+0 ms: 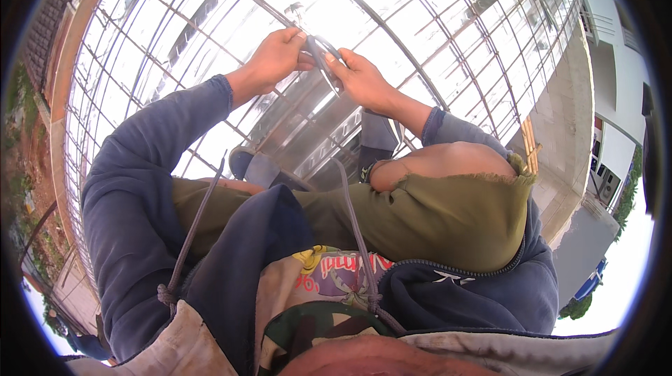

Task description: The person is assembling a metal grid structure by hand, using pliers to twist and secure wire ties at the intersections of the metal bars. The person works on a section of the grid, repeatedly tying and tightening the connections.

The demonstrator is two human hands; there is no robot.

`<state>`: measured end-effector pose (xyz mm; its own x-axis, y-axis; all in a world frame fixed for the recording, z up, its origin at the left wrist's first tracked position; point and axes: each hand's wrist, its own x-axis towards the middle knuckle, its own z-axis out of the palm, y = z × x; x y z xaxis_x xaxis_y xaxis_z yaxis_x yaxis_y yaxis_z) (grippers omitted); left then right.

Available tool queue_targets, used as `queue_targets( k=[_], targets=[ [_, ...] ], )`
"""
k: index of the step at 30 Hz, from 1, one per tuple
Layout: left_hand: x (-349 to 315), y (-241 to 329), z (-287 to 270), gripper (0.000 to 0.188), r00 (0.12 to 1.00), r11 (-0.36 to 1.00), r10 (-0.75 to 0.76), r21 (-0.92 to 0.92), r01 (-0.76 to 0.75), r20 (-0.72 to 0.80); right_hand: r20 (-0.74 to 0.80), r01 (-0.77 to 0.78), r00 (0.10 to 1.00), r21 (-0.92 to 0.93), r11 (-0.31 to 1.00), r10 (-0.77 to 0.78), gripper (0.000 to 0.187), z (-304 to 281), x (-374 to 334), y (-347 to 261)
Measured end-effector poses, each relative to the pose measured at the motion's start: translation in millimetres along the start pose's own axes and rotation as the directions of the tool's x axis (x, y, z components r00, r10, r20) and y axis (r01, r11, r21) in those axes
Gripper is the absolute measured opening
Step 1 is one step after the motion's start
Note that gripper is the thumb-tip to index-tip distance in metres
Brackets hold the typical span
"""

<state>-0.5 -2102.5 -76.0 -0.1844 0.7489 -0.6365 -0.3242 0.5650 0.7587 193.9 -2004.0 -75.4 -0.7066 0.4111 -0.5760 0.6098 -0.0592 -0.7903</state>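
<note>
Closest to me: pale hood lining [189, 337] & camo cloth [318, 330] at the person's neck, then the dk blue jacket [140, 215], unzipped, w/ a drawstring [353, 225] hanging over a printed shirt [287, 279]. Olive shorts [434, 225] below that, bare R leg [448, 165] folded in.

Both arms reach fwd, hands close together over the bar grid [393, 34]. L hand [276, 58]: thumb & fingers clamped on one side of a dk loop [313, 47], prob. thin strands, too blurred to be sure. R hand [362, 79]: thumb pressed on its other side, fingers curled under; can't tell how tight. So the loop sits btwn the two hands, above the grid, top-centre of the view.

Under the bars, shiny sheet [294, 121], v. bright in spots. Dk shoe [241, 160] below L hand. Off R: tan sticks [530, 149] by a concrete ledge [563, 159]; brown board [59, 89] along the far L.
</note>
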Motion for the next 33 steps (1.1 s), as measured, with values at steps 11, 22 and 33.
queue_targets(
  k=[11, 22, 33],
  targets=[
    [40.4, 4.4, 37.6, 0.036, 0.984, 0.980, -0.107, 0.153, 0.128, -0.140, 0.176, -0.179, 0.977, 0.383, 0.906, 0.119, 0.036, -28.3, 19.8, 26.1],
    [22.7, -6.3, 57.3, 0.049, 0.978, 0.950, -0.172, 0.243, 0.196, -0.119, 0.152, -0.080, 0.987, 0.221, 0.972, 0.046, 0.024, -28.2, 7.4, 31.9],
    [-2.4, -11.9, 20.3, 0.050, 0.990, 0.677, 0.001, 0.729, 0.104, -0.142, 0.134, 0.033, 0.989, -0.589, 0.807, 0.058, 0.030, -82.9, 6.5, 22.1]
  ],
)
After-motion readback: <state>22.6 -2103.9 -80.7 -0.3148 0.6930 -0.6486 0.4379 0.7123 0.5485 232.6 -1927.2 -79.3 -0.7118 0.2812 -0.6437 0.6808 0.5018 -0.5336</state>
